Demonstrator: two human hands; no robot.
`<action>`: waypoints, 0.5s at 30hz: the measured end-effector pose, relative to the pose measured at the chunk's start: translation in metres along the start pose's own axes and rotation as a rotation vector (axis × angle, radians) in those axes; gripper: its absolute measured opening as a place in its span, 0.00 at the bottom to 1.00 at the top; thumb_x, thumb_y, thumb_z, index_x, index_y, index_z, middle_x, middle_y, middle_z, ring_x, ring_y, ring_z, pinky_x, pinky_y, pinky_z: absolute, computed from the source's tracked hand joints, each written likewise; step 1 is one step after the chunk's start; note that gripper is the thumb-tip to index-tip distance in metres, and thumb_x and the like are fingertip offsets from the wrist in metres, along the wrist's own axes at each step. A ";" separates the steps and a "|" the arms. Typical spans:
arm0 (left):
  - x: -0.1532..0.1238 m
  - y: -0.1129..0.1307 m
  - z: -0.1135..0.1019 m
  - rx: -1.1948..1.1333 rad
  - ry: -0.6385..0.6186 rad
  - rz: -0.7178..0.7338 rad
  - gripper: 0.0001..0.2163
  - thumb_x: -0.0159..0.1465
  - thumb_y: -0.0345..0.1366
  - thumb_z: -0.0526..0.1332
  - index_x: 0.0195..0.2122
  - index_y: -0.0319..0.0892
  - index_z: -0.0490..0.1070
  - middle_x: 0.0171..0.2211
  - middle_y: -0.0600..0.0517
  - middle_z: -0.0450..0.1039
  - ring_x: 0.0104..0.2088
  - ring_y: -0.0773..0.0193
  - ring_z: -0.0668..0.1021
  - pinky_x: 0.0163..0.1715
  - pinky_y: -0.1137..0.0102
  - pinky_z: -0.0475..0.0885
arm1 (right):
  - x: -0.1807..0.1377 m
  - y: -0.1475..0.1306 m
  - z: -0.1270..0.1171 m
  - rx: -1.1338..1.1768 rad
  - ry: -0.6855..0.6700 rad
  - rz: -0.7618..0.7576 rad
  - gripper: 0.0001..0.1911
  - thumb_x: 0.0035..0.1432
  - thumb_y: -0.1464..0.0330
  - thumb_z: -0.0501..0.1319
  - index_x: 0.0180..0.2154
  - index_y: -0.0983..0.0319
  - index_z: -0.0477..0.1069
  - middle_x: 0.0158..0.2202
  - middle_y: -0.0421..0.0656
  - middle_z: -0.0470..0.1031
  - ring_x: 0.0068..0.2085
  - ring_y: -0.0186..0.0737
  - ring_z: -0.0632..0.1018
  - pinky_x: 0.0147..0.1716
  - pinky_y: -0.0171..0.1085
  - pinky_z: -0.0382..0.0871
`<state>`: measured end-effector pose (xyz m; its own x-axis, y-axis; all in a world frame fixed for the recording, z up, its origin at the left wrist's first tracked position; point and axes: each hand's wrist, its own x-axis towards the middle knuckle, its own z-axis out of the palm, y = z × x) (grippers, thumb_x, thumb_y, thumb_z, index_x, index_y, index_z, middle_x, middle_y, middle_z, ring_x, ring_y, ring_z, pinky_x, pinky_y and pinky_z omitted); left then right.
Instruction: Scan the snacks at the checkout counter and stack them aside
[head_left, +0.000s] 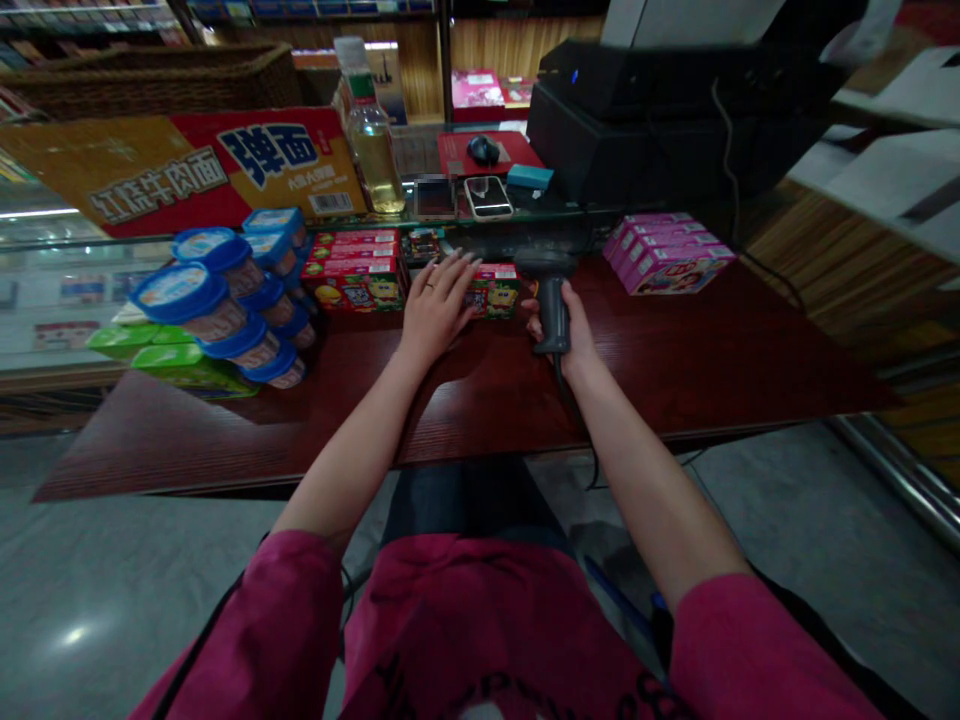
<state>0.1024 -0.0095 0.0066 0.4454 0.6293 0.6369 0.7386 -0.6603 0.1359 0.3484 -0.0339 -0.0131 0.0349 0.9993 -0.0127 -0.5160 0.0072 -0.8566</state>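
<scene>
My right hand (pixel 571 325) grips the handle of a dark grey barcode scanner (pixel 555 315), its head pointing left above the table. Stretched over a small red and green cartoon box (pixel 495 292), my left hand (pixel 439 310) lies with its fingers extended and covers the left part of the box. Just left of that hand stands a group of similar red boxes (pixel 356 270). The scanner's head is close to the right end of the box under my left hand. Its cable hangs down over the table's front edge.
Blue-lidded tubs (pixel 184 300) are stacked at the left, beside green packs (pixel 187 365). Pink boxes (pixel 667 255) stand at the right of the dark red table (pixel 675 370). Behind are a glass bottle (pixel 375 150), a printed carton (pixel 187 170), a phone (pixel 487 198) and a mouse (pixel 483 150).
</scene>
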 end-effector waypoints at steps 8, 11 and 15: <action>-0.014 0.005 -0.014 0.150 -0.076 0.041 0.23 0.78 0.29 0.50 0.72 0.41 0.66 0.67 0.41 0.73 0.69 0.53 0.74 0.71 0.55 0.68 | -0.004 -0.003 -0.002 0.003 -0.007 0.001 0.28 0.61 0.41 0.64 0.45 0.58 0.76 0.32 0.41 0.83 0.19 0.29 0.70 0.16 0.32 0.62; -0.035 -0.008 -0.032 0.184 -0.065 0.024 0.24 0.77 0.28 0.50 0.72 0.42 0.65 0.66 0.40 0.75 0.68 0.53 0.75 0.71 0.55 0.69 | -0.003 -0.003 -0.002 -0.013 -0.008 0.014 0.28 0.61 0.40 0.63 0.45 0.57 0.76 0.32 0.40 0.82 0.19 0.29 0.69 0.16 0.33 0.63; -0.054 -0.014 -0.047 0.177 -0.065 0.028 0.23 0.77 0.29 0.52 0.71 0.42 0.67 0.66 0.39 0.74 0.68 0.52 0.75 0.72 0.53 0.68 | -0.003 -0.005 0.000 -0.031 -0.019 0.034 0.27 0.62 0.41 0.64 0.44 0.57 0.75 0.32 0.40 0.81 0.19 0.31 0.71 0.15 0.32 0.64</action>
<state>0.0445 -0.0533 0.0058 0.4941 0.6407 0.5876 0.8006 -0.5988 -0.0203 0.3507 -0.0374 -0.0087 0.0008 0.9995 -0.0326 -0.4901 -0.0280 -0.8712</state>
